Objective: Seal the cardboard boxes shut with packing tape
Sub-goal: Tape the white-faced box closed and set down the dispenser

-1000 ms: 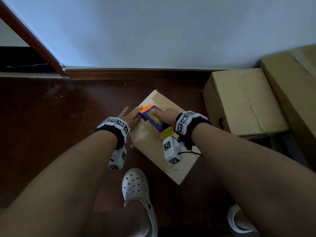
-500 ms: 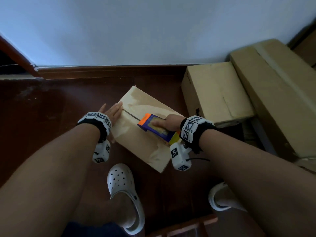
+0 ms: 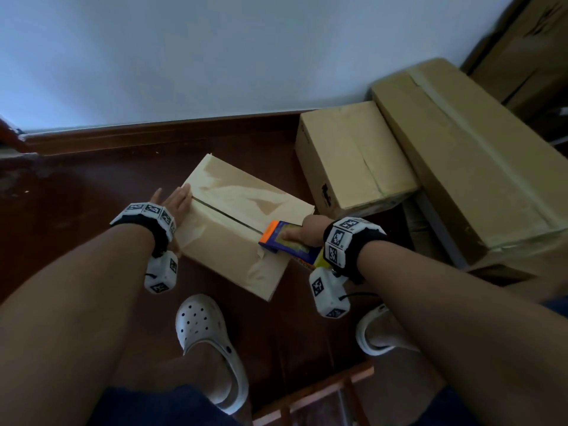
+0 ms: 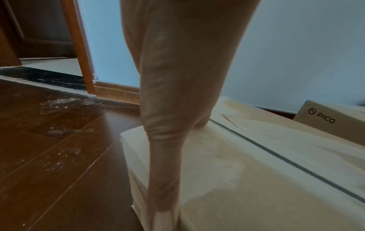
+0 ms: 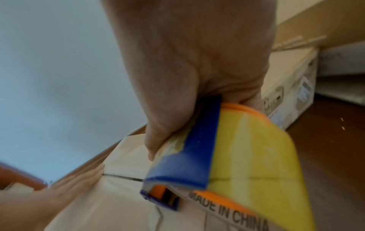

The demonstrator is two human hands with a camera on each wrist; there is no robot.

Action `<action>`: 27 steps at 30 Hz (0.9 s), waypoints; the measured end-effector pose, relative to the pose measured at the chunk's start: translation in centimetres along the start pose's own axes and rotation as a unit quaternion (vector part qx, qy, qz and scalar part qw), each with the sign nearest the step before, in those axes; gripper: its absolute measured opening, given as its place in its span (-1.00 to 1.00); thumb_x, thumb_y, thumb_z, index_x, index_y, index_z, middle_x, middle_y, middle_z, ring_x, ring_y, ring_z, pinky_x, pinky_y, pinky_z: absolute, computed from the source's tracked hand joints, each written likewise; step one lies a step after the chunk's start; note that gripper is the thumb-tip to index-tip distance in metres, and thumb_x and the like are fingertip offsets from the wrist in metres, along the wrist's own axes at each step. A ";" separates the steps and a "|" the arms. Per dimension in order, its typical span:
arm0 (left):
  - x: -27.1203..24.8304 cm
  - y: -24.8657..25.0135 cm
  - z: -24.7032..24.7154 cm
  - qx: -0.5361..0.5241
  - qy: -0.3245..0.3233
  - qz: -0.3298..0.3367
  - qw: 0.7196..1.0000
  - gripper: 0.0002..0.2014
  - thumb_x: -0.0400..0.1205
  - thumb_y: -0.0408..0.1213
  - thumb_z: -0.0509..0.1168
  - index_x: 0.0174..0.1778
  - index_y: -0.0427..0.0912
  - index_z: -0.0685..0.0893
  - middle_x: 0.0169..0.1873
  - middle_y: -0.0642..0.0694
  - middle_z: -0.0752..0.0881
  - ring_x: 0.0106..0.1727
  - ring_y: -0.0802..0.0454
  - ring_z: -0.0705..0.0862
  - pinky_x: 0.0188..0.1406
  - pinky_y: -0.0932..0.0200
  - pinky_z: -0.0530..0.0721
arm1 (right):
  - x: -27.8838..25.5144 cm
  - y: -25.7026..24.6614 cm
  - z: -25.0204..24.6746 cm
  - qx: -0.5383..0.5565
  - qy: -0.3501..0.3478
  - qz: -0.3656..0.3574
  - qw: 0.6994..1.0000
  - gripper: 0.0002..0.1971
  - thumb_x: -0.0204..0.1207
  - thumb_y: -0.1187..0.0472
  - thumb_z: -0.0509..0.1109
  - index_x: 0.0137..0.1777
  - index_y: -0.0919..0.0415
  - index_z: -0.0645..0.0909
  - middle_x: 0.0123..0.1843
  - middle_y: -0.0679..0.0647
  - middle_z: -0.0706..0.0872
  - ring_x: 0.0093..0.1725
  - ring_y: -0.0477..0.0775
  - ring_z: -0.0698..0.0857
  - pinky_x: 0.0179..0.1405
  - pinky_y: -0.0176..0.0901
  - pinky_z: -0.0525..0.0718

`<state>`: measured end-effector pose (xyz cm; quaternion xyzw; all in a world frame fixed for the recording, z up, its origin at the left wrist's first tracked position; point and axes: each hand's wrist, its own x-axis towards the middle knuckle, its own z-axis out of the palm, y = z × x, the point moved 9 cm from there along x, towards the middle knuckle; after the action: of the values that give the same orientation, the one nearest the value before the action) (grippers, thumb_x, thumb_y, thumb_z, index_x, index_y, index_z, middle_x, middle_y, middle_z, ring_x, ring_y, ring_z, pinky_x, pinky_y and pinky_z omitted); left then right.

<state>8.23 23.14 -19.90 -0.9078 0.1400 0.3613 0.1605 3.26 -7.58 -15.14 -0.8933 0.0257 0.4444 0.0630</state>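
Cardboard boxes (image 3: 242, 222) on wooden floor (image 3: 92, 192)

Box (image 3: 236, 222) on floor (image 3: 92, 192); two boxes (image 3: 353, 155) right (against wall (image 3: 215, 56)).

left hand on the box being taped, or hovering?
Touching. In the left wrist view the left hand lies flat on the top of the box beside the seam; the head view shows it at the far end.

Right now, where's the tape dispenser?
In the head view the tape dispenser sits at the right end of the small box's centre seam, gripped by the right hand, near the PICO box.
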 end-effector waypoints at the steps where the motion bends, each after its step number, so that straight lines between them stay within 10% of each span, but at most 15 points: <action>1: -0.1 0.0 0.0 0.000 0.002 -0.001 1.000 0.55 0.12 0.35 0.56 0.62 -0.24 -0.47 0.62 -0.11 -0.49 0.67 -0.03 -0.36 0.56 -0.19 -0.40 | -0.1 -0.1 -0.1 0.001 0.005 0.000 1.000 -0.39 0.56 -0.36 0.16 -0.37 0.21 0.37 -0.35 0.10 0.48 -0.41 0.02 0.47 -0.31 -0.11 0.46; 12: 0.4 -0.5 0.3 -0.009 0.003 0.009 1.000 0.62 0.00 0.39 0.57 0.61 -0.17 -0.49 0.60 -0.04 -0.54 0.63 0.06 -0.43 0.22 -0.07 -0.76 | -0.7 0.0 0.0 0.044 0.028 0.015 0.999 -0.45 0.61 -0.27 0.19 -0.34 0.23 0.40 -0.37 0.09 0.49 -0.44 0.02 0.47 -0.46 -0.15 0.42; 16: 0.1 -0.2 0.1 0.068 0.003 -0.006 0.998 0.58 0.09 0.44 0.51 0.60 -0.26 -0.51 0.60 -0.17 -0.52 0.66 -0.09 -0.40 0.47 -0.22 -0.49 | -1.0 -0.4 -0.4 0.048 0.018 0.011 0.999 -0.48 0.64 -0.23 0.17 0.03 0.29 0.60 -0.18 0.19 0.61 -0.42 0.02 0.45 -0.20 -0.09 0.48; 23: -2.5 7.8 -1.1 0.101 0.069 0.048 0.991 -0.20 0.70 -0.32 0.15 0.63 -0.41 -0.31 0.64 -0.44 -0.28 0.69 -0.30 -0.19 0.67 -0.17 -0.10 | -1.2 -0.7 -0.2 0.045 0.025 0.015 0.999 -0.45 0.65 -0.22 0.16 -0.38 0.23 0.35 -0.40 0.09 0.46 -0.46 0.02 0.44 -0.52 -0.18 0.36; 27: -3.0 12.3 -0.5 0.107 0.050 0.101 0.988 0.09 0.56 -0.13 0.41 0.66 -0.27 -0.36 0.62 -0.44 -0.35 0.67 -0.35 -0.26 0.63 -0.19 -0.19 | -1.1 -0.8 0.0 0.049 0.021 0.007 0.999 -0.45 0.65 -0.21 0.16 -0.39 0.23 0.35 -0.41 0.10 0.46 -0.46 0.03 0.44 -0.52 -0.17 0.36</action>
<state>1.87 12.22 -19.75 -0.8837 0.2767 0.3124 0.2118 2.68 -6.78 -14.12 -0.8979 0.0550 0.4243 0.1035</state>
